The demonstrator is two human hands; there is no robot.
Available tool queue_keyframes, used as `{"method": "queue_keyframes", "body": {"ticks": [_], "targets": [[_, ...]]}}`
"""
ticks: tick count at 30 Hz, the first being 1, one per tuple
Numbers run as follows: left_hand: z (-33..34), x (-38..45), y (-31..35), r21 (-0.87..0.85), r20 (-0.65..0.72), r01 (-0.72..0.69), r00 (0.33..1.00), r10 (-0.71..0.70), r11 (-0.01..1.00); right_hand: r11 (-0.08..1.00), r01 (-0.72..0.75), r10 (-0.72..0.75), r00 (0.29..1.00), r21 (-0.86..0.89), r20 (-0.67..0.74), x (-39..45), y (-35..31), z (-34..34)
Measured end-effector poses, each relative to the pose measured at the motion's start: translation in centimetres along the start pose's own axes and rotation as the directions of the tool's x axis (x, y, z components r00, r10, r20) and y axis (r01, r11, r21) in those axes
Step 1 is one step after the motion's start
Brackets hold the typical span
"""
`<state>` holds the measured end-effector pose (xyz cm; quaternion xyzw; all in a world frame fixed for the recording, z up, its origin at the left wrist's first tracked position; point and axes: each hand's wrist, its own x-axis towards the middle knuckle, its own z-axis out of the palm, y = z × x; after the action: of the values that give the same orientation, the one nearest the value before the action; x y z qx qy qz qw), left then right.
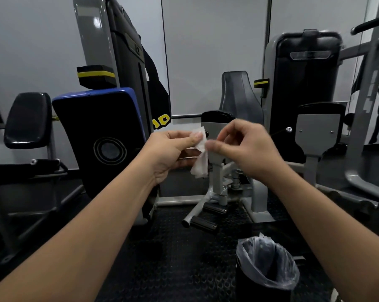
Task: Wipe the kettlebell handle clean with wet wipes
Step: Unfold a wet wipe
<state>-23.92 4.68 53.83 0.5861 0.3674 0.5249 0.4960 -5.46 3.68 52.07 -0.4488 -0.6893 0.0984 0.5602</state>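
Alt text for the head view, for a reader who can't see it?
Two bare hands held up at chest height in a gym: the left hand pinches a white wet wipe, the right hand reaches for its edge. Below right stands a black bin with a plastic liner; weight machines line the wall behind. No kettlebell is visible.

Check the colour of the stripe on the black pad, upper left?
Yellow, a band across the black pad. The head view shows it clearly.
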Motion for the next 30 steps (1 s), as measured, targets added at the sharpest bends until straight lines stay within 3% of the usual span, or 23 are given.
{"method": "queue_keyframes", "body": {"ticks": [2, 8, 12, 17, 21, 24, 27, 30], "targets": [[0.0, 0.1, 0.1, 0.021, 0.012, -0.019, 1.0, 0.019, 1.0, 1.0, -0.006, 0.002, 0.991, 0.027, 0.133, -0.7, -0.9, 0.4], [0.0, 0.4, -0.1, 0.035, 0.084, -0.014, 0.996, 0.011, 0.999, 0.976, -0.041, 0.003, 0.985, 0.213, 0.175, -0.9, -2.1, 0.9], [-1.3, 0.3, 0.3, 0.005, 0.139, 0.061, 0.988, -0.061, 0.998, 0.885, -0.235, 0.119, 0.949, 0.402, 0.293, -0.7, -1.7, -0.6], [-3.5, 0.6, 0.7, 0.299, 0.073, 0.04, 0.995, -0.064, 0.953, 0.797, -0.358, 0.306, 0.934, 0.486, 0.185, 0.2, 0.3, -2.5], [-3.8, 0.9, 0.5, 0.314, -0.044, 0.002, 0.999, 0.013, 0.949, 0.757, -0.354, 0.312, 0.934, 0.549, 0.173, 0.1, 1.2, -3.0], [-3.5, 1.4, 0.0, 0.173, -0.075, 0.032, 0.997, -0.019, 0.984, 0.757, -0.34, 0.278, 0.94, 0.558, 0.195, -0.3, 1.5, -3.1], [-3.2, 1.8, -1.1, -0.041, 0.007, 0.126, 0.992, -0.126, 0.991, 0.775, -0.331, 0.238, 0.942, 0.539, 0.237, -0.5, 1.2, -3.4], [-2.7, 1.9, -3.6, -0.404, 0.122, 0.243, 0.97, -0.211, 0.882, 0.798, -0.266, 0.149, 0.957, 0.541, 0.251, 0.2, -0.2, -3.5]]}}
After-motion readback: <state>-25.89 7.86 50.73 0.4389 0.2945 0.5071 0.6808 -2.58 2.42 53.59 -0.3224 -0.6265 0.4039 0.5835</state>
